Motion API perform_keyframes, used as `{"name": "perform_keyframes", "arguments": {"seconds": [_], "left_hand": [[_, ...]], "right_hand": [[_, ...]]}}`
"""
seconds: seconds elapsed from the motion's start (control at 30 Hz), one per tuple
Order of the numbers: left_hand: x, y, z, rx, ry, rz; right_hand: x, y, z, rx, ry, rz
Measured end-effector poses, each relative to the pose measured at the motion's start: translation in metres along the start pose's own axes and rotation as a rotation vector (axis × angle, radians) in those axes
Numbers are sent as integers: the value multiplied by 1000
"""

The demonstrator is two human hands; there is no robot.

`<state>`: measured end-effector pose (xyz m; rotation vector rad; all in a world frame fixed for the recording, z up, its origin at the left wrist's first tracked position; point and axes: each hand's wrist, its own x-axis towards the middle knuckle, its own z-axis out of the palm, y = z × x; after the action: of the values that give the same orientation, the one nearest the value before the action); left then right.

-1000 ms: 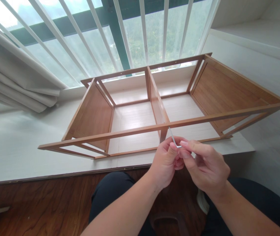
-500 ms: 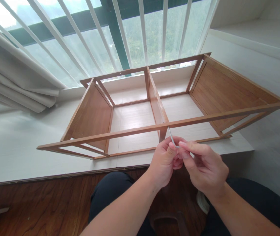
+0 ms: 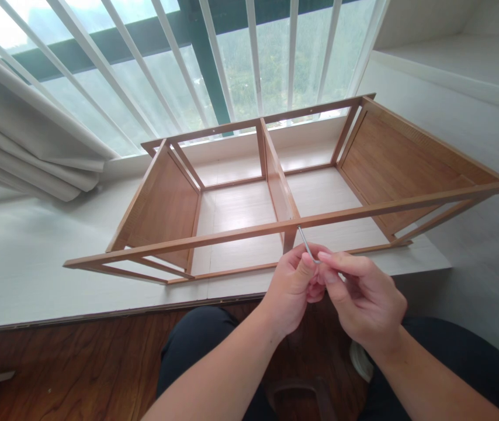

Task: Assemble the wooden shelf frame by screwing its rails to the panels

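A thin silver hex key (image 3: 305, 241) reaches from my fingers up to the near rail (image 3: 232, 232) of a brown wooden shelf frame, at the joint by the middle shelf board (image 3: 278, 169). Around its bent lower part my left hand (image 3: 292, 286) is closed, thumb and fingers pinching it. From the other side my right hand (image 3: 366, 292) pinches the short end of the key between thumb and fingertips. Whether the tip sits inside a screw is too small to tell. The frame lies on its side, with end panels left and right.
The frame rests on a white window ledge (image 3: 26, 263). Behind it stand white window bars (image 3: 253, 58), and a grey curtain (image 3: 30, 128) hangs at left. A white wall with a niche (image 3: 451, 70) rises at right. Dark wooden floor (image 3: 100, 362) lies below, around my knees.
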<state>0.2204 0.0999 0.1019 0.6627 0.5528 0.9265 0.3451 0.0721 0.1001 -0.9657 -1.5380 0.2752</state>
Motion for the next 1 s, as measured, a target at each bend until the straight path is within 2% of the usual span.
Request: {"name": "perform_keyframes", "arguments": {"seconds": [0.5, 0.83, 1.0], "left_hand": [[-1, 2, 1, 38, 22, -20], [-1, 2, 0, 26, -23, 0], [-1, 3, 1, 20, 2, -24]], "right_hand": [[-1, 0, 0, -9, -9, 13], [-3, -1, -1, -38, -19, -7], [-1, -2, -1, -42, -17, -10]]}}
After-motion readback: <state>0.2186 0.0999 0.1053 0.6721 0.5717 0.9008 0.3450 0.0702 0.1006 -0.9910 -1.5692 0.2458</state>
